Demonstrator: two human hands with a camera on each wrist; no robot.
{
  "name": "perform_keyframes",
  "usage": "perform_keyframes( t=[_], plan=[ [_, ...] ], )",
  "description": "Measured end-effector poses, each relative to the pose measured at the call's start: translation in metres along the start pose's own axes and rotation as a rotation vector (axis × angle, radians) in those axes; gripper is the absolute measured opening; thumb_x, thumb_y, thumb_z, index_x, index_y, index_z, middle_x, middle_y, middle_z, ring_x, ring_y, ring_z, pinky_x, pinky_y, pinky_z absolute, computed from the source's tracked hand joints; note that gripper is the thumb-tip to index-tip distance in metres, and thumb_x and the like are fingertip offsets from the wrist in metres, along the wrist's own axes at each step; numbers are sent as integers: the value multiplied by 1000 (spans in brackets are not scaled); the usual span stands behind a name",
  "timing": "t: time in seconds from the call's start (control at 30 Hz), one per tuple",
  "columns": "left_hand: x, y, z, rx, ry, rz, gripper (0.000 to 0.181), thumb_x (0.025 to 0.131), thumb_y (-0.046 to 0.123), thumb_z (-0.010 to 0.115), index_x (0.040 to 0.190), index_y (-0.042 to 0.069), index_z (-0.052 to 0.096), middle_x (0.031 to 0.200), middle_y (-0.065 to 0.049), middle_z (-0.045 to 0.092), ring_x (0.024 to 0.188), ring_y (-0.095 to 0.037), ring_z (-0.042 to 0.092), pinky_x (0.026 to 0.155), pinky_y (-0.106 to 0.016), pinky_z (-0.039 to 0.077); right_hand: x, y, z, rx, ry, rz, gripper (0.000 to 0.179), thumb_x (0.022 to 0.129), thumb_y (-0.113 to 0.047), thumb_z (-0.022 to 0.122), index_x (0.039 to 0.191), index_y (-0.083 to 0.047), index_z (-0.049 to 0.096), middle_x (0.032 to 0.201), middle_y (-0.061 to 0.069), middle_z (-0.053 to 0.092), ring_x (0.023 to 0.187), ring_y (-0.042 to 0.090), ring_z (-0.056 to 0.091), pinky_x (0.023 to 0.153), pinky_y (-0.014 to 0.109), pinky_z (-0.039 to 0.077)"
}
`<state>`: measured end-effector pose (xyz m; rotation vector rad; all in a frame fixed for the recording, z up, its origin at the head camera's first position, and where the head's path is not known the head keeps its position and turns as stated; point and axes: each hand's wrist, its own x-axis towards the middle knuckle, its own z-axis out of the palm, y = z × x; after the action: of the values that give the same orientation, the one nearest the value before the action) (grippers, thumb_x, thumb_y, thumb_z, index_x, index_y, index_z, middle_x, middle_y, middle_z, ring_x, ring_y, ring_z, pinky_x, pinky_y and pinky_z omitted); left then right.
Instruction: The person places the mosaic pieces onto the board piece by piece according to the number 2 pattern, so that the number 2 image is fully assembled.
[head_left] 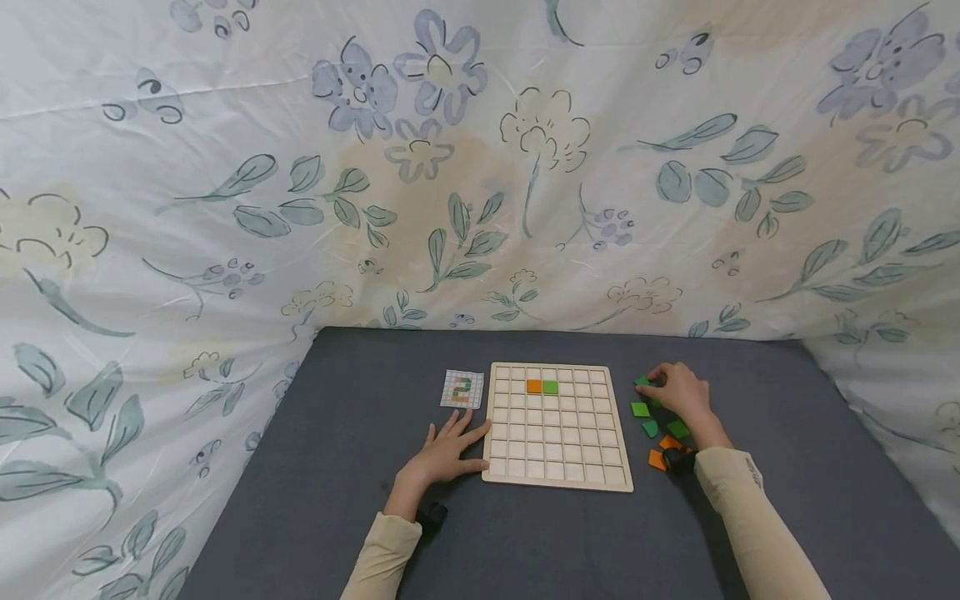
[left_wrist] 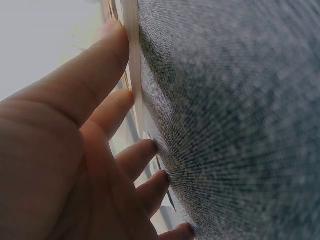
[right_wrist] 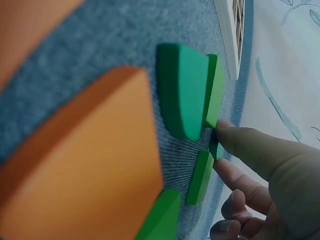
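Observation:
My left hand (head_left: 441, 454) lies with spread fingers at the left edge of a wooden grid board (head_left: 558, 485), thumb and index finger touching its frame. In the left wrist view the thumb (left_wrist: 107, 55) rests along the board's pale side (left_wrist: 134, 65). An orange square tile (head_left: 534, 387) and a light green one (head_left: 550, 387) sit side by side in an upper row of the board. To the right of it, my right hand (head_left: 682, 392) pinches a dark green tile (right_wrist: 215, 145) between thumb and index finger, close over the table.
Loose pieces lie right of the board: a light green square (head_left: 640, 409), a rounded teal-green piece (head_left: 649, 428), a green tile (head_left: 677, 429) and orange tiles (head_left: 657, 460). A small pattern card (head_left: 462, 389) lies left of the board. Floral cloth (head_left: 480, 208) hangs behind the dark table (head_left: 525, 550).

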<state>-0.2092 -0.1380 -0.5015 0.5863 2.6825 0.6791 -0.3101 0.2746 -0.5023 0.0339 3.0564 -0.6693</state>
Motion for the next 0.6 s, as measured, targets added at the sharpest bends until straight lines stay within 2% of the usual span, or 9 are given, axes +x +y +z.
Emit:
perform_keyframes(
  t=[0.6],
  plan=[
    [0,2,0,3,3,-4,68,89,42,58,147,18,31,154,-16,15,141,-39,6,106,-67,3,3,1,4,18,28,-5,32,85,-28,67,101,0,67,89,15,60,78,29,53,73,52,34]
  ],
)
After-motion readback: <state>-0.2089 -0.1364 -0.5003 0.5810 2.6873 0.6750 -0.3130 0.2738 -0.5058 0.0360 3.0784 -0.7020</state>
